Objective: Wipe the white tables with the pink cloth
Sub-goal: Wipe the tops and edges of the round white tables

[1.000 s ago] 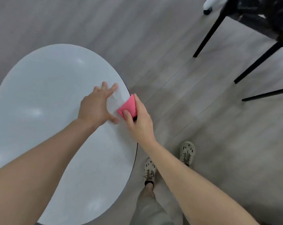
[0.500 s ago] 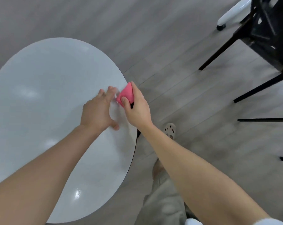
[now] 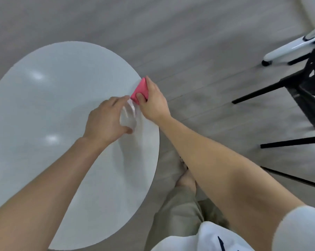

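Pink cloth (image 3: 140, 91) being held right at the far right edge of the round white table (image 3: 50, 109).

The cloth is folded up small and is pinched in the right hand (image 3: 153, 102), thumb on top and fingers wrapped round the outer side, pressed against the tabletop rim. The left hand (image 3: 106, 122) is laid on the table just beside it, fingers loosely spread and nothing gripped, fingertips nearly touching the cloth. A black chair (image 3: 305, 98) is seen well apart on the grey wood floor (image 3: 207, 51), off to the right.
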Tool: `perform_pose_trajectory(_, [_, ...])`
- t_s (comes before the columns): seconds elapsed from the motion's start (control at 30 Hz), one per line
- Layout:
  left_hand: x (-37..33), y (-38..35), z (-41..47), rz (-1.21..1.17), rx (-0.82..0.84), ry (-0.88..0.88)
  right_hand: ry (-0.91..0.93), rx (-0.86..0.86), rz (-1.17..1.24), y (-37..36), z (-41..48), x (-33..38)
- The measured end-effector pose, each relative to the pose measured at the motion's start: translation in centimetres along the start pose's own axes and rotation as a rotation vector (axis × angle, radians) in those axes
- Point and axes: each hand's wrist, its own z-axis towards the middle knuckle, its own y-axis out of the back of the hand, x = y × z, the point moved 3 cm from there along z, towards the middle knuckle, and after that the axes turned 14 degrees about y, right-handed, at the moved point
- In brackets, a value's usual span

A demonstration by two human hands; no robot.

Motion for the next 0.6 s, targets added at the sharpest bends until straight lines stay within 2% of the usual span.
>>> perform_pose_trajectory(0.17, [2.1, 1.2, 6.7, -0.023, 0.085, 0.226, -0.050, -0.024, 0.086, 0.0, -11.6, -0.7])
perform_pose_trajectory(0.27, [2.4, 1.5, 8.8, -0.011, 0.151, 0.266, -0.110, 0.017, 0.105, 0.0, -14.6, -0.2])
perform_pose_trajectory(0.4, [2.0, 1.1, 10.0, 0.060, 0.150, 0.253, -0.100, 0.021, 0.074, 0.3, -3.9, 0.3])
perform_pose_trajectory(0.5, [2.4, 0.6, 10.1, 0.041, 0.120, 0.229, -0.004, 0.150, 0.023, 0.0, 7.1, 1.5])
perform_pose_trajectory(0.6, [2.6, 0.4, 10.3, 0.026, 0.093, 0.203, 0.035, 0.193, -0.006, -0.8, 9.7, 1.4])
